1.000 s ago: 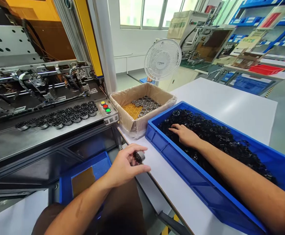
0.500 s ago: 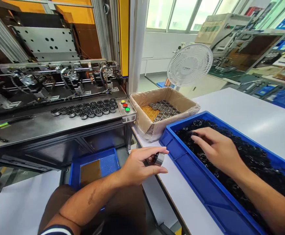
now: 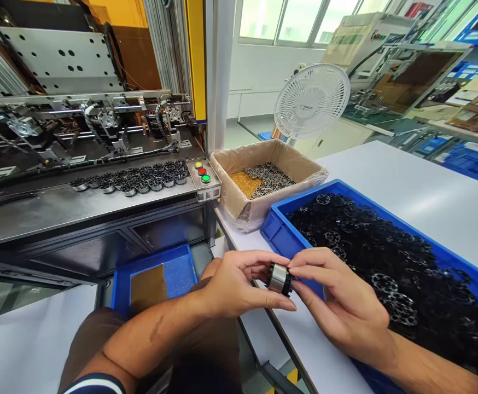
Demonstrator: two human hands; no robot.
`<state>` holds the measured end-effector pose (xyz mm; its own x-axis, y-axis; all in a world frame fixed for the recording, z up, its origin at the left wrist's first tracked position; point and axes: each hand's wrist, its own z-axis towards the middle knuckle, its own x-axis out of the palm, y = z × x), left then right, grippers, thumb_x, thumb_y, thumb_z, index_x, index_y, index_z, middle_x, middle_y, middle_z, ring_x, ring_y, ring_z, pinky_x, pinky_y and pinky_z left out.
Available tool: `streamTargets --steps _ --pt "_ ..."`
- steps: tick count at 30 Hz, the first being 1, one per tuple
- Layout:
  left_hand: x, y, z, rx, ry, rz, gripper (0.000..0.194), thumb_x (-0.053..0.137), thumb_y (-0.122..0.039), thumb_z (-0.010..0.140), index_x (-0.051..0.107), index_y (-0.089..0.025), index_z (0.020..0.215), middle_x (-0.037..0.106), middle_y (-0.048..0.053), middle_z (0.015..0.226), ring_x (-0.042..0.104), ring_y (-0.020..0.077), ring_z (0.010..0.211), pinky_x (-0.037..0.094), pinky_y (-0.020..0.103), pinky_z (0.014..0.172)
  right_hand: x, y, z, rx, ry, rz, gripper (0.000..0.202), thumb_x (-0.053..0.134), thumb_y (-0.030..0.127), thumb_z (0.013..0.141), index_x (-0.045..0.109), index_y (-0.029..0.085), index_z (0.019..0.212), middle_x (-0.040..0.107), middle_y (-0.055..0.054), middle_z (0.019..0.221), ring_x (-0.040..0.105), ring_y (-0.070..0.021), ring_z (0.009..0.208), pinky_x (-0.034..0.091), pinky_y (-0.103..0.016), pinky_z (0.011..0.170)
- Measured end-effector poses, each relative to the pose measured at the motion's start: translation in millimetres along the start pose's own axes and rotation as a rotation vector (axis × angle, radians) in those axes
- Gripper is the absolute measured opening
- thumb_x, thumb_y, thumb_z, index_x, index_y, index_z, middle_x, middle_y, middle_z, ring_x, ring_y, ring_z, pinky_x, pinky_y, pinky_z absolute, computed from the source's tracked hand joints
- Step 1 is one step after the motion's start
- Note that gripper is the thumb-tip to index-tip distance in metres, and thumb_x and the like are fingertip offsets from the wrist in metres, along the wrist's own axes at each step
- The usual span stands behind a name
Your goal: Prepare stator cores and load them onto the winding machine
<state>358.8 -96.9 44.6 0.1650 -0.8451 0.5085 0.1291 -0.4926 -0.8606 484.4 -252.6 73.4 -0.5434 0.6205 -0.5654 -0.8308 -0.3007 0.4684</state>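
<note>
My left hand grips a short silver metal ring core between thumb and fingers, above the table's near edge. Black toothed plastic shows on the core's left side. On its right side sits a black plastic end piece, pinched by the fingertips of my right hand; it touches the core, but I cannot tell how firmly it is seated. Beside my right hand, the blue bin holds a heap of loose black plastic pieces.
A plastic-lined carton with metal cores stands behind the bin. Rows of black-and-silver parts lie on the machine's ledge by a button box. A white fan stands behind. A blue tray lies low, left of the table.
My right hand has come out of the bin, moving left to the core in my left hand with a black plastic end piece. The view has shifted slightly.
</note>
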Motion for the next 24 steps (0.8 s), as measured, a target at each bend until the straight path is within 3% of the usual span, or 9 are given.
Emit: streamTargets --steps 4,9,12,14,18,24 --pt "-2.7 -0.3 -1.6 0.076 -0.019 0.035 0.058 0.097 -0.015 0.054 0.075 -0.012 0.107 0.076 0.005 0.091 0.072 0.0132 0.08 0.059 0.027 0.081 -0.4 0.5 1.6 -0.093 0.059 -0.098 0.046 0.064 -0.001 0.087 0.056 0.011 0.13 0.061 -0.014 0.116 0.061 -0.0221 0.109 0.056 -0.034 0.092" --pt "-3.4 -1.0 -6.3 0.082 -0.021 0.059 0.062 0.098 -0.019 0.054 0.074 -0.011 0.11 0.076 0.007 0.093 0.072 0.0165 0.082 0.061 0.034 0.085 0.7 -1.9 3.6 -0.22 0.046 -0.262 0.043 0.065 0.0 0.088 0.058 0.01 0.129 0.062 -0.014 0.113 0.063 -0.0232 0.105 0.058 -0.035 0.09" --pt "-1.9 -1.5 -8.1 0.071 -0.028 0.063 0.061 0.098 -0.02 0.055 0.074 -0.012 0.11 0.075 0.007 0.093 0.073 0.0171 0.084 0.061 0.033 0.085 0.3 -3.3 1.4 -0.207 0.05 -0.289 0.045 0.066 0.008 0.091 0.057 0.011 0.135 0.064 -0.015 0.113 0.064 -0.0256 0.104 0.059 -0.039 0.089" --pt "-1.8 -1.2 -8.4 0.076 -0.024 0.059 0.06 0.098 -0.02 0.056 0.074 -0.012 0.11 0.075 0.007 0.094 0.073 0.0174 0.086 0.061 0.034 0.087 0.2 -4.0 -0.3 -0.2 0.052 -0.286 0.05 0.065 0.006 0.091 0.054 0.012 0.139 0.063 -0.015 0.115 0.064 -0.026 0.105 0.059 -0.04 0.09" --pt "-3.8 0.8 -7.6 0.064 -0.017 0.057 0.065 0.099 -0.02 0.053 0.074 -0.011 0.112 0.075 0.007 0.094 0.073 0.0188 0.085 0.061 0.038 0.09 -0.9 -5.1 -1.0 -0.244 0.067 -0.3 0.047 0.066 0.002 0.089 0.058 0.01 0.134 0.063 -0.015 0.114 0.064 -0.0263 0.105 0.059 -0.04 0.09" --pt "-5.4 1.1 -7.9 0.023 -0.029 0.072 0.068 0.1 -0.026 0.052 0.074 -0.011 0.112 0.076 0.008 0.096 0.074 0.0201 0.088 0.06 0.036 0.089 -3.5 -5.6 1.8 -0.283 0.076 -0.361 0.041 0.069 0.011 0.091 0.06 0.007 0.13 0.063 -0.016 0.11 0.064 -0.0285 0.102 0.059 -0.043 0.087"
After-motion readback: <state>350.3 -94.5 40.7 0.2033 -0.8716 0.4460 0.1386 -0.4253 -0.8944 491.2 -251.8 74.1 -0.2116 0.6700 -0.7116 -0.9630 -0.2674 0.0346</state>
